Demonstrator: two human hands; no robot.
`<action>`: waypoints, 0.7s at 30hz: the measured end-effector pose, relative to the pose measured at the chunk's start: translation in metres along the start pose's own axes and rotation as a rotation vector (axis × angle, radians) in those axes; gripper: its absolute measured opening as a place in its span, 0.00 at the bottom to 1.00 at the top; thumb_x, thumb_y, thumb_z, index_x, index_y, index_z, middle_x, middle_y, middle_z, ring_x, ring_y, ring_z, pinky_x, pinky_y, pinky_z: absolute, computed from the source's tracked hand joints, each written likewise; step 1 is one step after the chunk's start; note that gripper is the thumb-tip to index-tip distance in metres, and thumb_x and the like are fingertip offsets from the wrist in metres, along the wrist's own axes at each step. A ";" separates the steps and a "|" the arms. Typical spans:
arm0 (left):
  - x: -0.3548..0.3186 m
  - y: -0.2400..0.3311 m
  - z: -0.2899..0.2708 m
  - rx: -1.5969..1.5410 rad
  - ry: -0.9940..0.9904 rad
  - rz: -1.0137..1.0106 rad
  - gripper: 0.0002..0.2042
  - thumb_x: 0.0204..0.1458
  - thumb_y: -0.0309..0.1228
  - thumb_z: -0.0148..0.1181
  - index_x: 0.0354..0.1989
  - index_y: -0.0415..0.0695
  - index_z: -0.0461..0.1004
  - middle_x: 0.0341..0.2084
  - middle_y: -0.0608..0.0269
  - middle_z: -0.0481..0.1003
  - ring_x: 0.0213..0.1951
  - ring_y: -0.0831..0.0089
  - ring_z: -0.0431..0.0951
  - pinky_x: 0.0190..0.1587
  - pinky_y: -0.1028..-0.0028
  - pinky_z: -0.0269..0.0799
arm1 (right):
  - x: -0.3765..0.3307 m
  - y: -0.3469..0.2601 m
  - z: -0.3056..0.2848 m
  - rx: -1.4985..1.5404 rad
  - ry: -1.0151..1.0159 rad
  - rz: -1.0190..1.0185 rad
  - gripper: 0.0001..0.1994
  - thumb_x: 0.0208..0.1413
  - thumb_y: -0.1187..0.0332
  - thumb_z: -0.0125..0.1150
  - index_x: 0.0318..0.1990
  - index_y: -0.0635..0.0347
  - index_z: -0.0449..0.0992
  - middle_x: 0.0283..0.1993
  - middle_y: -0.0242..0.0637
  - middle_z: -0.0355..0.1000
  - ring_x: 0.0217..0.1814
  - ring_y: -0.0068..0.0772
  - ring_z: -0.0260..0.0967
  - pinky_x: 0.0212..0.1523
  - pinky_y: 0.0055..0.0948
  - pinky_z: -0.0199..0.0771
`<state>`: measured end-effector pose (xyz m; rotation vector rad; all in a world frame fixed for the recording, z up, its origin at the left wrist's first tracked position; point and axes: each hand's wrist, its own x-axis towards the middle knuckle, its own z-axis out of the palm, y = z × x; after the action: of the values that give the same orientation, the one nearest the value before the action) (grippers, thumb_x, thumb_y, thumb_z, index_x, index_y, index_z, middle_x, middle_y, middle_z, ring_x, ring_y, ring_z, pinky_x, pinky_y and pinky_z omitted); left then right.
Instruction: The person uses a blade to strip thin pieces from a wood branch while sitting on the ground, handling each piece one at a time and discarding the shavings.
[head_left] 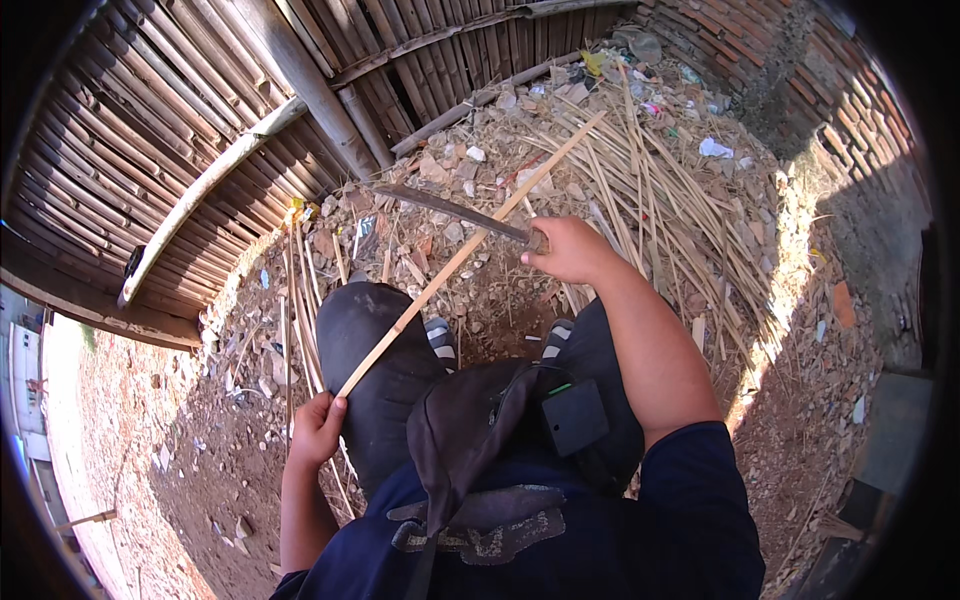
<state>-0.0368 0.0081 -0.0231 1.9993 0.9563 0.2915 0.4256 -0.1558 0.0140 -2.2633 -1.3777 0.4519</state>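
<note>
Beside my left knee, my left hand (317, 428) is closed round the lower end of a long pale bamboo strip (432, 291). The strip slants up and to the right over my left leg, its far end above the rubble. My right hand (570, 250) grips the handle of a long dark-bladed knife (455, 208), in front of my right knee. Its blade points left and crosses the bamboo strip at about the middle of the view. Whether the edge touches the strip or only passes over it I cannot tell.
A pile of split bamboo strips (680, 220) lies at the right; more strips (301, 290) stand by my left leg. A slatted bamboo wall (130, 150) with a post (310, 80) rises at the left, a brick wall (850, 90) at the far right. Rubble and litter cover the ground.
</note>
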 end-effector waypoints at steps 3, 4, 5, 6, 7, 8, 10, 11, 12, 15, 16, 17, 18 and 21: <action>0.000 -0.005 0.000 0.037 0.018 0.017 0.24 0.66 0.43 0.58 0.20 0.42 0.63 0.14 0.74 0.61 0.22 0.84 0.57 0.22 0.73 0.54 | 0.001 0.001 0.001 -0.006 0.003 -0.005 0.23 0.50 0.55 0.71 0.47 0.61 0.78 0.36 0.56 0.77 0.44 0.59 0.76 0.46 0.48 0.74; 0.000 -0.005 0.000 0.038 0.018 0.017 0.24 0.66 0.43 0.58 0.20 0.42 0.63 0.14 0.74 0.61 0.22 0.84 0.57 0.22 0.73 0.54 | 0.001 0.002 0.001 -0.006 -0.006 -0.002 0.23 0.50 0.55 0.72 0.47 0.61 0.78 0.36 0.55 0.77 0.44 0.59 0.76 0.45 0.47 0.74; 0.000 -0.005 0.001 0.031 0.017 0.011 0.24 0.66 0.43 0.58 0.20 0.42 0.63 0.14 0.74 0.61 0.22 0.84 0.57 0.22 0.73 0.54 | 0.001 0.002 0.001 -0.006 -0.006 -0.001 0.23 0.50 0.55 0.72 0.47 0.61 0.78 0.36 0.55 0.77 0.44 0.59 0.76 0.45 0.47 0.74; 0.000 -0.005 0.001 0.024 0.017 0.006 0.24 0.65 0.43 0.58 0.20 0.42 0.63 0.14 0.74 0.61 0.22 0.84 0.57 0.22 0.73 0.54 | 0.001 0.003 0.002 -0.006 -0.001 -0.004 0.23 0.50 0.54 0.72 0.47 0.61 0.78 0.36 0.55 0.77 0.44 0.59 0.76 0.45 0.47 0.74; 0.000 -0.004 0.001 0.023 0.016 0.006 0.24 0.65 0.43 0.58 0.20 0.42 0.63 0.14 0.74 0.61 0.22 0.84 0.57 0.22 0.73 0.54 | 0.001 0.004 0.003 -0.006 0.004 -0.006 0.23 0.50 0.54 0.72 0.47 0.61 0.78 0.36 0.55 0.77 0.43 0.58 0.76 0.45 0.47 0.74; 0.000 -0.003 0.001 0.024 0.015 0.001 0.24 0.65 0.43 0.58 0.20 0.42 0.63 0.14 0.73 0.61 0.22 0.83 0.57 0.23 0.73 0.54 | 0.001 0.003 0.002 -0.005 0.003 -0.006 0.23 0.50 0.54 0.72 0.47 0.61 0.78 0.36 0.55 0.77 0.43 0.58 0.76 0.45 0.47 0.74; 0.000 -0.003 0.000 0.025 0.014 -0.004 0.24 0.65 0.44 0.58 0.20 0.42 0.64 0.14 0.73 0.61 0.22 0.83 0.58 0.23 0.73 0.55 | -0.001 0.002 0.001 -0.001 -0.006 0.000 0.23 0.50 0.54 0.72 0.48 0.61 0.78 0.37 0.55 0.77 0.44 0.58 0.76 0.45 0.47 0.74; 0.000 -0.004 0.000 0.033 0.016 0.003 0.24 0.65 0.44 0.58 0.20 0.42 0.64 0.14 0.73 0.61 0.22 0.83 0.58 0.23 0.73 0.55 | -0.001 0.002 0.001 0.000 -0.007 0.000 0.23 0.50 0.54 0.72 0.48 0.61 0.78 0.37 0.55 0.77 0.44 0.58 0.76 0.45 0.47 0.74; 0.000 -0.005 -0.001 0.042 0.017 0.010 0.24 0.65 0.44 0.58 0.20 0.41 0.64 0.14 0.72 0.61 0.22 0.83 0.58 0.23 0.72 0.55 | -0.001 0.002 0.001 -0.001 -0.004 0.001 0.24 0.50 0.54 0.72 0.48 0.61 0.78 0.37 0.55 0.77 0.44 0.58 0.76 0.45 0.47 0.74; 0.001 -0.008 0.000 0.054 0.019 0.011 0.24 0.65 0.43 0.58 0.20 0.41 0.64 0.14 0.72 0.61 0.22 0.82 0.58 0.23 0.72 0.55 | -0.001 0.000 -0.001 -0.007 -0.014 0.012 0.25 0.50 0.53 0.72 0.50 0.60 0.77 0.38 0.55 0.77 0.45 0.57 0.76 0.46 0.47 0.74; 0.001 -0.008 0.000 0.053 0.018 0.010 0.24 0.65 0.43 0.58 0.20 0.41 0.64 0.14 0.72 0.61 0.22 0.82 0.58 0.23 0.72 0.55 | -0.001 -0.001 -0.001 -0.013 -0.026 0.020 0.25 0.50 0.53 0.72 0.50 0.60 0.77 0.38 0.55 0.77 0.45 0.57 0.76 0.46 0.46 0.75; 0.001 -0.007 0.000 0.054 0.021 0.009 0.24 0.65 0.43 0.59 0.20 0.41 0.64 0.14 0.72 0.61 0.22 0.82 0.58 0.23 0.72 0.55 | -0.001 0.000 -0.001 -0.013 -0.026 0.020 0.25 0.50 0.53 0.72 0.50 0.60 0.77 0.38 0.55 0.77 0.45 0.57 0.76 0.46 0.46 0.75; 0.001 -0.006 0.000 0.055 0.024 0.008 0.24 0.65 0.43 0.59 0.20 0.41 0.64 0.14 0.72 0.61 0.22 0.82 0.58 0.23 0.72 0.55 | -0.001 0.000 0.000 -0.016 -0.018 0.012 0.25 0.50 0.53 0.71 0.50 0.60 0.77 0.38 0.55 0.77 0.45 0.57 0.76 0.46 0.46 0.74; 0.001 -0.003 0.000 0.045 0.020 0.006 0.23 0.65 0.42 0.59 0.20 0.41 0.64 0.14 0.72 0.61 0.22 0.83 0.58 0.23 0.72 0.55 | -0.001 0.004 0.002 -0.017 -0.009 0.003 0.25 0.51 0.52 0.71 0.50 0.60 0.77 0.37 0.54 0.77 0.45 0.57 0.76 0.46 0.46 0.74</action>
<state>-0.0377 0.0104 -0.0259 2.0439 0.9780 0.2960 0.4274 -0.1575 0.0107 -2.2797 -1.3878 0.4535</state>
